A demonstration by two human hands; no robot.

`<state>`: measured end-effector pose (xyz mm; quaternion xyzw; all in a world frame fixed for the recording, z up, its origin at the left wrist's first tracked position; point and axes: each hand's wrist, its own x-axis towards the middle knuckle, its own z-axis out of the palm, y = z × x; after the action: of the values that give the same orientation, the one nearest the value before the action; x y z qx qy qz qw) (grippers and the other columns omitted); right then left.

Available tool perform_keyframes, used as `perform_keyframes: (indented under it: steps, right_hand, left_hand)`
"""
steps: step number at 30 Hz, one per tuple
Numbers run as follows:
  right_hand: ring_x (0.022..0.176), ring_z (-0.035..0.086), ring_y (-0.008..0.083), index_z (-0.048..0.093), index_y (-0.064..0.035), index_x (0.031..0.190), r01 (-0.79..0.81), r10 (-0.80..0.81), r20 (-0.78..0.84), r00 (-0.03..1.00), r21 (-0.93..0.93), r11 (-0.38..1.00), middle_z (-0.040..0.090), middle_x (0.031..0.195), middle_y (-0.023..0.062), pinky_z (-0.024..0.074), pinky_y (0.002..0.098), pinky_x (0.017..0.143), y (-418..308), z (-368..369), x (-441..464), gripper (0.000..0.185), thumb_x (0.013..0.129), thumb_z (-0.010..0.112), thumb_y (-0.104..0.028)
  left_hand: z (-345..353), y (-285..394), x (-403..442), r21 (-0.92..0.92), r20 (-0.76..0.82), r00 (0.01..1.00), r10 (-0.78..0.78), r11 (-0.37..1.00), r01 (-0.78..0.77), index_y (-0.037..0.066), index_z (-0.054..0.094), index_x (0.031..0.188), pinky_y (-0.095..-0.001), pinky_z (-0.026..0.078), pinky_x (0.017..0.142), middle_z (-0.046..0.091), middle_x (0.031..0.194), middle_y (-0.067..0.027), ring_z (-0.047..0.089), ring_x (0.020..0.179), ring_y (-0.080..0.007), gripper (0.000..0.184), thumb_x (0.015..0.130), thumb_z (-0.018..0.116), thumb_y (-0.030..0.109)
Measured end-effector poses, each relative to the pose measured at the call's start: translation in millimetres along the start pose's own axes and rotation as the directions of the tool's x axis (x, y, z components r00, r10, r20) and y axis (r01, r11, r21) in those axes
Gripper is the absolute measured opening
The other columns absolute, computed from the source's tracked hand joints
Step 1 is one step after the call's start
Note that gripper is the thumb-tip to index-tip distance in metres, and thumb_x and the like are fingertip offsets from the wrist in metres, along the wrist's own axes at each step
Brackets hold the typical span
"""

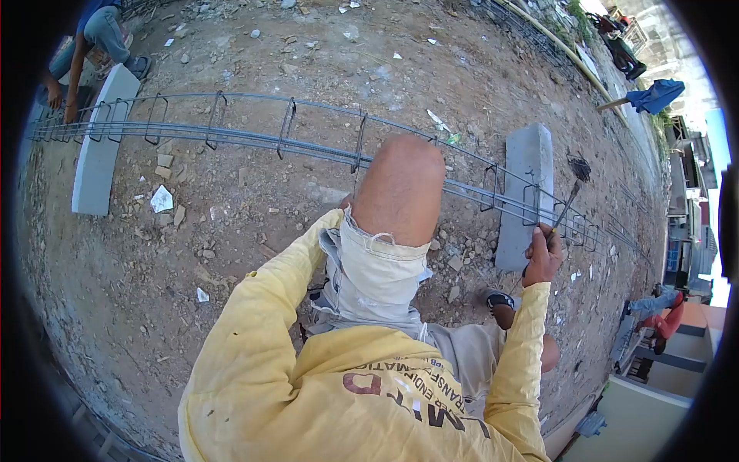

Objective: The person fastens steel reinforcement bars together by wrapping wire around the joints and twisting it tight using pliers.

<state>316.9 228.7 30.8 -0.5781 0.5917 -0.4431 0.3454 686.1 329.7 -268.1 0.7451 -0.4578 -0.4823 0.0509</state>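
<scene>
A long rebar cage (254, 135) of thin steel bars and square stirrups runs across the view, passing behind my raised knee. My right hand (543, 256) is closed around a thin dark metal rod (568, 205), beside the cage at the right concrete block (526, 165). The rod slants up and away from my fingers; its exact kind is unclear. Only a sliver of my left hand (346, 202) shows beside my knee, near the cage. Its fingers are hidden behind my leg.
Another concrete block (96, 173) supports the cage at left, where a co-worker's hands (63, 100) reach to the bars. A dark tangled bunch (579, 165) appears beyond the rod. Stones and rubble litter the dirt. A blue cloth (656, 96) hangs on a post; another person (658, 319) is at right.
</scene>
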Motion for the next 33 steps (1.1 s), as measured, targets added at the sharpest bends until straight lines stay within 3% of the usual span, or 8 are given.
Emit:
perform_keyframes:
  steps: [9,15,19,22,25,27,30,33]
  right_hand:
    - [0.055,0.042,0.0042,0.060,-0.0033,0.104,0.034,-0.030,-0.021,0.999,0.193,0.981,0.051,0.072,-0.0027,0.0337,0.0209,0.047,-24,-15,1,0.015,0.092,0.063,-0.011]
    - [0.051,0.041,0.0029,0.062,-0.0041,0.103,-0.094,0.105,-0.023,0.994,0.277,0.956,0.051,0.070,-0.0047,0.0343,0.0208,0.046,21,5,-8,0.018,0.089,0.065,-0.015]
    - [0.059,0.045,0.0042,0.067,-0.0036,0.097,-0.163,0.174,-0.008,0.985,0.313,0.936,0.056,0.074,-0.0030,0.0375,0.0218,0.054,49,34,-7,0.014,0.087,0.066,-0.013]
    - [0.066,0.049,0.0069,0.068,-0.0033,0.096,-0.126,0.152,-0.055,0.987,0.329,0.936,0.059,0.077,-0.0019,0.0410,0.0245,0.061,62,59,-8,0.015,0.085,0.067,-0.014]
    - [0.072,0.052,0.0091,0.069,-0.0032,0.097,-0.082,0.106,-0.082,0.991,0.257,0.963,0.060,0.079,-0.0007,0.0429,0.0266,0.066,79,72,-19,0.017,0.084,0.067,-0.014]
    - [0.068,0.051,0.0090,0.068,-0.0028,0.095,-0.174,0.192,-0.053,0.980,0.245,0.954,0.059,0.075,-0.0005,0.0423,0.0270,0.063,82,76,-32,0.018,0.083,0.067,-0.016]
    - [0.066,0.052,0.0107,0.067,-0.0025,0.093,-0.217,0.236,-0.067,0.969,0.217,0.952,0.058,0.070,0.0005,0.0429,0.0284,0.063,92,87,-49,0.019,0.082,0.067,-0.019]
    - [0.064,0.054,0.0156,0.067,-0.0036,0.093,-0.298,0.309,-0.096,0.946,0.118,0.947,0.059,0.070,0.0050,0.0447,0.0316,0.064,114,101,-57,0.020,0.082,0.068,-0.021]
  left_hand:
    - [27,-19,-18,-0.276,-0.286,0.950,-0.124,0.960,0.042,-0.003,0.062,0.105,-0.0428,0.048,0.070,0.066,0.088,-0.0175,0.060,0.076,-0.0306,0.056,0.089,0.053,0.050]
    - [9,-108,-63,-0.559,-0.525,0.782,-0.335,0.829,-0.021,-0.004,0.063,0.100,-0.0454,0.047,0.071,0.066,0.085,-0.0200,0.060,0.076,-0.0344,0.058,0.091,0.047,0.051]
    - [-42,-176,-115,-0.649,-0.706,0.505,-0.497,0.740,-0.179,-0.005,0.064,0.097,-0.0471,0.046,0.071,0.066,0.082,-0.0217,0.060,0.076,-0.0369,0.061,0.092,0.043,0.052]
    - [-127,-223,-153,-0.550,-0.835,0.172,-0.523,0.780,-0.299,-0.006,0.064,0.095,-0.0483,0.046,0.072,0.066,0.080,-0.0229,0.060,0.076,-0.0388,0.063,0.093,0.040,0.053]
    - [-237,-249,-172,-0.629,-0.761,-0.146,-0.632,0.774,-0.075,-0.006,0.063,0.096,-0.0490,0.045,0.076,0.066,0.088,-0.0262,0.060,0.082,-0.0435,0.062,0.095,0.039,0.051]
    - [-283,-196,-204,-0.430,-0.900,-0.055,-0.432,0.902,-0.045,-0.007,0.062,0.100,-0.0500,0.044,0.081,0.064,0.098,-0.0301,0.059,0.090,-0.0471,0.060,0.097,0.038,0.048]
    - [-310,-152,-188,-0.275,-0.951,0.111,-0.287,0.955,0.114,-0.007,0.061,0.101,-0.0511,0.042,0.085,0.062,0.103,-0.0330,0.057,0.097,-0.0496,0.059,0.098,0.036,0.046]
    - [-306,-185,-94,-0.126,-0.986,0.090,-0.140,0.981,0.150,-0.006,0.061,0.102,-0.0524,0.043,0.084,0.062,0.102,-0.0327,0.056,0.097,-0.0513,0.056,0.098,0.038,0.044]
